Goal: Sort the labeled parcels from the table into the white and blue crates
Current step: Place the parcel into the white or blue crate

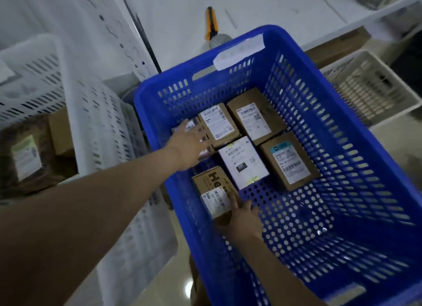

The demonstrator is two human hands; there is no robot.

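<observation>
A blue perforated plastic crate fills the centre of the view. Six labelled parcels are laid on its floor, grouped toward the 10 o'clock corner.

The left hand is extended into the crate with fingers stretched out and released. It rests on a small, blurred labelled parcel at the 9 o'clock edge of the group.

The right hand is placed against the near end of a brown cardboard box printed with black letters, at 6 o'clock in the group. Its fingers lie straight along the box. Whether the box is grasped cannot be told.

A white-wrapped rectangular parcel is located between the two hands.

A white slotted plastic crate stands at 9 o'clock of the blue crate, with parcels inside.

An orange-and-black utility knife lies on the white table at 12 o'clock.
</observation>
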